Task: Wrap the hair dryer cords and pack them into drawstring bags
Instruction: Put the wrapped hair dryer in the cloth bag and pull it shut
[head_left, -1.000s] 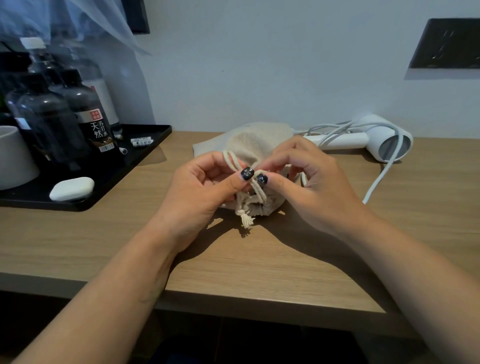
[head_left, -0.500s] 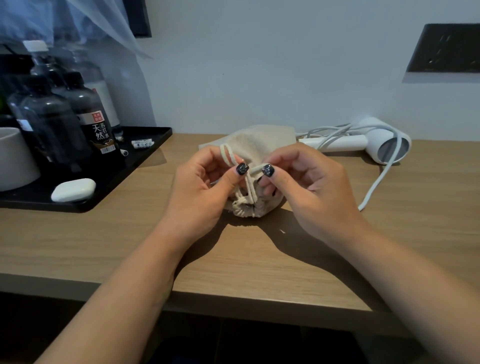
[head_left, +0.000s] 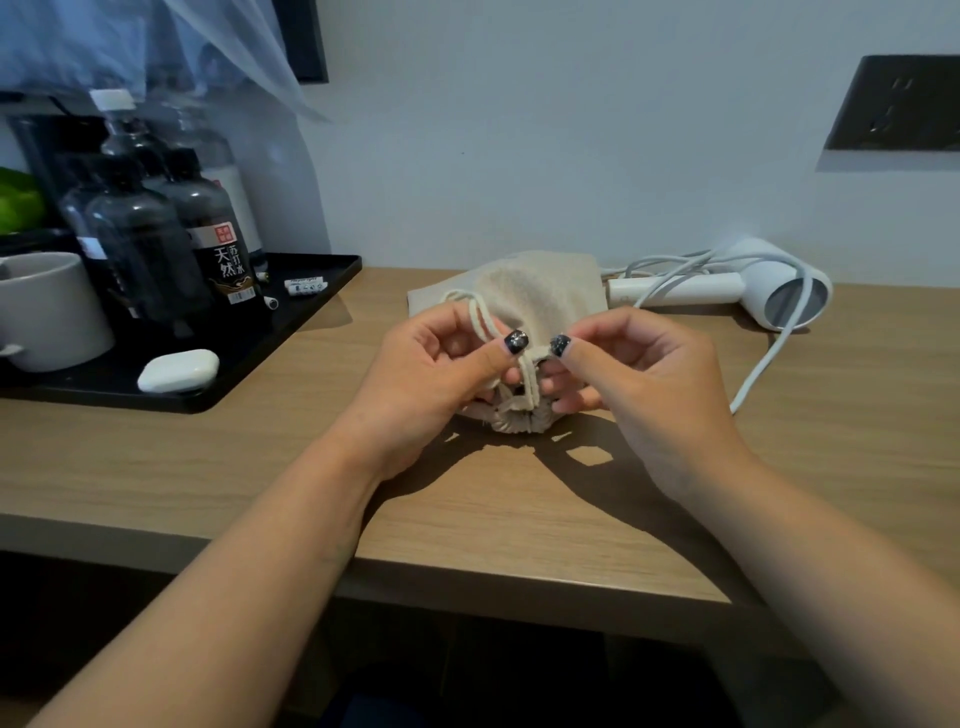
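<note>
Left hand (head_left: 431, 374) and right hand (head_left: 639, 384), each grip pinching the drawstring (head_left: 527, 376); cinched drawstring bag (head_left: 535, 306) on the counter (head_left: 519, 509), directly beneath and between them.

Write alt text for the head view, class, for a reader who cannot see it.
Left hand and right hand pinch the drawstring of a cinched beige bag on a wooden desk. A white dryer lies behind, its cord loose.

Head camera looks down, close over desk (head_left: 519, 519)
</note>
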